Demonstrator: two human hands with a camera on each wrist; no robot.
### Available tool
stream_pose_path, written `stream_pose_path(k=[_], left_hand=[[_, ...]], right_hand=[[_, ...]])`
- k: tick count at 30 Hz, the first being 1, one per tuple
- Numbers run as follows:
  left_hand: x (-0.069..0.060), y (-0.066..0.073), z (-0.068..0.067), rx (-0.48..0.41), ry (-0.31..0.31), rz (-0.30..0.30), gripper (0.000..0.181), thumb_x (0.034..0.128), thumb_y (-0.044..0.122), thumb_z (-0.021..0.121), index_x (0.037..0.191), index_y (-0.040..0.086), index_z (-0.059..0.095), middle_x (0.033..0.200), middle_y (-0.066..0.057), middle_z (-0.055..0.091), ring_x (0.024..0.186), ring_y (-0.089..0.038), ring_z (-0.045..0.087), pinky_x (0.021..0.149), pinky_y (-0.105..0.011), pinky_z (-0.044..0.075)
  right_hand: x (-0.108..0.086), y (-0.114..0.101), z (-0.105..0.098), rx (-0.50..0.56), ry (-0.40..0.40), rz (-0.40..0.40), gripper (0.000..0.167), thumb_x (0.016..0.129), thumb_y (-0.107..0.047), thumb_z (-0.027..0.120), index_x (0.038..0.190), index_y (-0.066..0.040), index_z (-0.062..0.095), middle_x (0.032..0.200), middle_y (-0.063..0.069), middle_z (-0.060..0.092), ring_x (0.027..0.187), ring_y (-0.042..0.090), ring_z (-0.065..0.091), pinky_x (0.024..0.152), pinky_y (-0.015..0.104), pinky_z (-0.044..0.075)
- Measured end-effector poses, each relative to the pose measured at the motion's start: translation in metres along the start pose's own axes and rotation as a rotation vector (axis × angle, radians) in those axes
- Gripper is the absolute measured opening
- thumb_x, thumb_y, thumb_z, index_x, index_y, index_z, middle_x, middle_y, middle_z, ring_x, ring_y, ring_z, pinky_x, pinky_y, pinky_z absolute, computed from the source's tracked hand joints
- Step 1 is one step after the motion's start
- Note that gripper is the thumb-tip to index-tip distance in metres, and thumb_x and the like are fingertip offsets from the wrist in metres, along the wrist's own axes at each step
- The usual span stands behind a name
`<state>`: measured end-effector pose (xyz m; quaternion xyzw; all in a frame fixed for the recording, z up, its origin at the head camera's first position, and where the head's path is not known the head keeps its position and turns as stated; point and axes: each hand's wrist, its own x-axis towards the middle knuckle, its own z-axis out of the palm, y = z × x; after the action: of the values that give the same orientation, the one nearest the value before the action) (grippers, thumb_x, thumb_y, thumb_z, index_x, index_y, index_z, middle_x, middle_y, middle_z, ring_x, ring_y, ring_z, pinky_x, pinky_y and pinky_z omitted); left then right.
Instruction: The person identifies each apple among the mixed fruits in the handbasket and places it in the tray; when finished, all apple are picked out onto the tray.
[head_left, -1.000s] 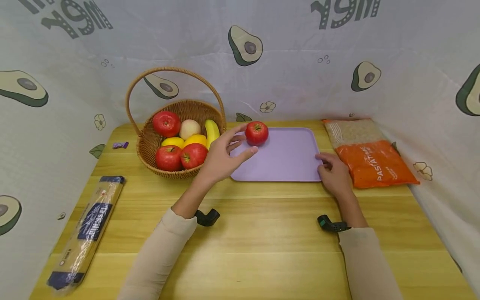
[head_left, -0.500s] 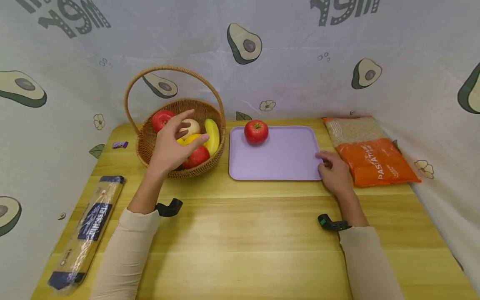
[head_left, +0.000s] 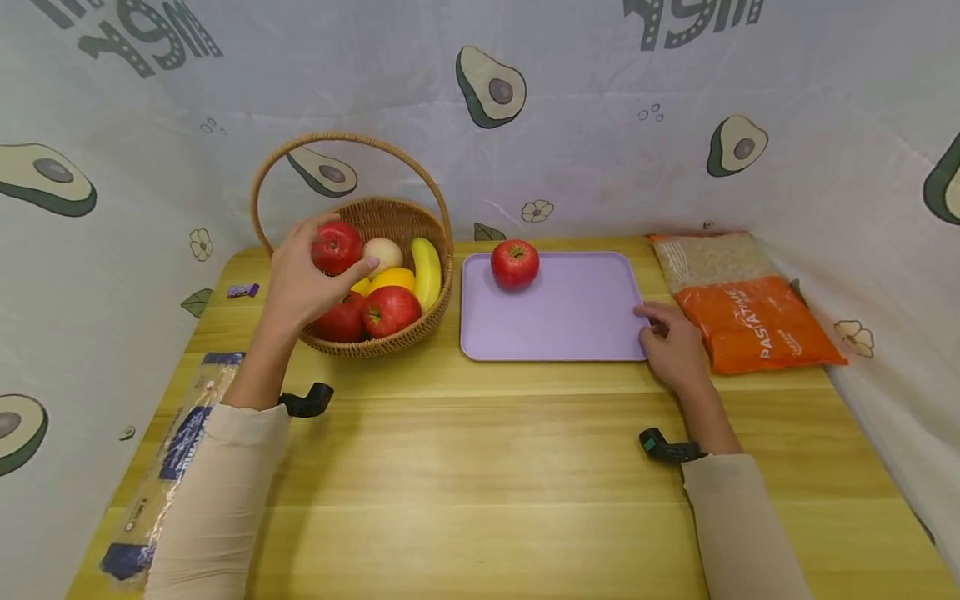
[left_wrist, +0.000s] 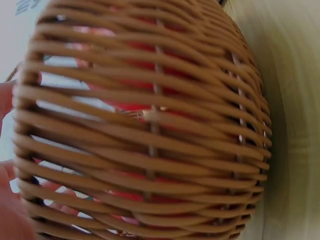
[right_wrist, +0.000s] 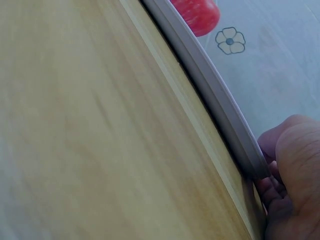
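Hands (head_left: pixel 300 275) (head_left: pixel 673 343) apart, left over basket (head_left: pixel 371 346)

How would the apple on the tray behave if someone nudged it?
The apple looks round, so it would probably roll. The tray appears smooth, so it likely offers little grip. Its raised rim looks low, and might not stop a hard push.

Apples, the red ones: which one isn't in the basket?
The red apple on the purple tray, toward its back left corner; the other red apples sit in the basket.
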<state>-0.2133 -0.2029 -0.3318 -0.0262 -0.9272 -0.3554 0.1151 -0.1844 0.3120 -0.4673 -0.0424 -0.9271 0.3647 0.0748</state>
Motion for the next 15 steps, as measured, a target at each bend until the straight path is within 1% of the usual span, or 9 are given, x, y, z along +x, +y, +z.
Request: stream_pose_path(k=[2, 3, 8, 10, 12, 15], left_hand=[[0.002, -0.002, 0.000, 0.013, 0.004, -0.015, 0.086, 0.0844, 0.058, 0.076, 0.154, 0.019, 0.044, 0.155, -0.013, 0.045, 0.138, -0.039, 0.043, 0.104, -0.064, 0.049], [0.004, -0.004, 0.001, 0.022, 0.005, -0.020, 0.086, 0.0845, 0.059, 0.075, 0.154, 0.018, 0.044, 0.155, -0.013, 0.045, 0.139, -0.039, 0.042, 0.104, -0.064, 0.050], [0.010, -0.008, 0.002, 0.053, -0.008, -0.051, 0.089, 0.0849, 0.060, 0.074, 0.156, 0.017, 0.041, 0.157, -0.014, 0.042, 0.141, -0.039, 0.040, 0.105, -0.065, 0.049], [0.011, -0.010, 0.002, 0.064, -0.022, -0.064, 0.091, 0.0851, 0.061, 0.073, 0.157, 0.017, 0.039, 0.158, -0.015, 0.041, 0.141, -0.040, 0.039, 0.105, -0.065, 0.048], [0.012, -0.011, 0.002, 0.073, -0.037, -0.075, 0.093, 0.0853, 0.061, 0.072, 0.158, 0.017, 0.037, 0.159, -0.017, 0.039, 0.142, -0.041, 0.038, 0.105, -0.066, 0.048], [0.014, -0.013, 0.003, 0.087, -0.056, -0.090, 0.095, 0.0851, 0.063, 0.072, 0.160, 0.017, 0.034, 0.160, -0.019, 0.036, 0.142, -0.043, 0.037, 0.105, -0.068, 0.047]], right_hand=[[0.000, 0.000, 0.000, 0.000, 0.000, -0.001, 0.041, 0.101, -0.014, 0.050, 0.139, -0.007, 0.064, 0.148, 0.018, 0.056, 0.114, 0.034, 0.058, 0.100, 0.049, 0.048], [0.000, 0.000, -0.001, -0.001, -0.001, -0.001, 0.041, 0.101, -0.014, 0.050, 0.140, -0.007, 0.064, 0.148, 0.018, 0.056, 0.114, 0.034, 0.057, 0.099, 0.048, 0.048], [0.000, 0.001, -0.002, -0.004, 0.002, -0.002, 0.041, 0.101, -0.013, 0.050, 0.139, -0.007, 0.065, 0.148, 0.017, 0.056, 0.113, 0.032, 0.058, 0.093, 0.031, 0.045], [-0.001, 0.000, -0.001, -0.001, 0.003, -0.002, 0.041, 0.101, -0.012, 0.050, 0.138, -0.007, 0.065, 0.148, 0.016, 0.056, 0.112, 0.032, 0.058, 0.091, 0.027, 0.044], [-0.001, 0.000, -0.001, 0.006, 0.002, -0.001, 0.040, 0.100, -0.012, 0.051, 0.138, -0.006, 0.065, 0.148, 0.016, 0.056, 0.112, 0.031, 0.058, 0.091, 0.026, 0.043], [-0.002, -0.002, -0.001, 0.014, 0.003, 0.004, 0.040, 0.100, -0.011, 0.051, 0.137, -0.006, 0.065, 0.148, 0.016, 0.056, 0.111, 0.031, 0.058, 0.092, 0.029, 0.045]])
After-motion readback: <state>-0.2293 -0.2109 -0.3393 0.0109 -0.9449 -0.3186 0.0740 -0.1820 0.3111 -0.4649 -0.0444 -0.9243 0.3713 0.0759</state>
